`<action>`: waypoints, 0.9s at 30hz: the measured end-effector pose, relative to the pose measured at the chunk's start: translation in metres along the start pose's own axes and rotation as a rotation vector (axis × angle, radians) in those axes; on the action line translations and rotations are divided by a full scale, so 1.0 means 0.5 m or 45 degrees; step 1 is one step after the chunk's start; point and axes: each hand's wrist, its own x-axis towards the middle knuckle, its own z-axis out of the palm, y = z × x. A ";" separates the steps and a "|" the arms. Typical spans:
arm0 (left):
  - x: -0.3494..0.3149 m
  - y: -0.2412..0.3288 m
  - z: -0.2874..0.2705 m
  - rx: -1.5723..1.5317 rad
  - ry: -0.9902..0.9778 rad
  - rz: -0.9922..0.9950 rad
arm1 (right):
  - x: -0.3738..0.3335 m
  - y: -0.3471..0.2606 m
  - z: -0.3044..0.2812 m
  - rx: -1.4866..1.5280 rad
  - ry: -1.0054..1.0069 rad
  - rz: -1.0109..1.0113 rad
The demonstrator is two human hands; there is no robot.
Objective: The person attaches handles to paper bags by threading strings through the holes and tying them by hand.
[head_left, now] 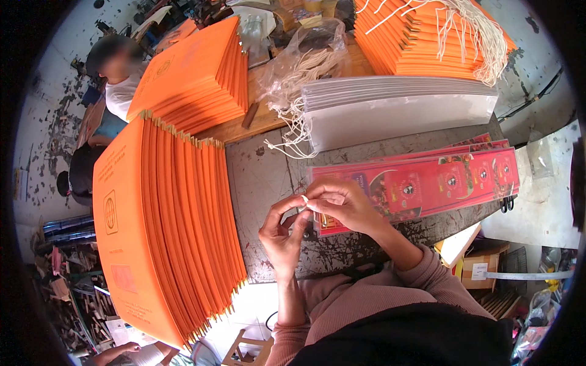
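A stack of long red printed sheets in clear plastic [427,207] lies on the worn table before me. Over its left end, my left hand [282,238] and my right hand [345,206] meet fingertip to fingertip. Both pinch a short piece of white string [306,199], of which only a little shows between the fingers. Whether the string runs through the red stack cannot be made out. Just beyond lies a pile of long whitish plastic sleeves [403,116], with loops of white string [293,131] hanging from its left end.
Tall stacks of orange folders stand at the left [165,226], back left [189,79] and back right [421,36], the last with loose strings [482,36] on top. A clear bag of string [311,61] sits behind. A co-worker [119,67] is at far left.
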 end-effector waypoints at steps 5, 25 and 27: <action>-0.003 -0.003 0.010 0.075 0.170 -0.041 | 0.002 0.001 -0.001 -0.204 -0.020 -0.046; 0.022 0.020 -0.017 0.022 0.026 -0.085 | -0.001 -0.005 0.034 -0.810 0.163 -0.251; 0.026 0.022 -0.030 0.299 -0.092 -0.100 | 0.001 -0.004 0.033 -0.762 0.144 -0.233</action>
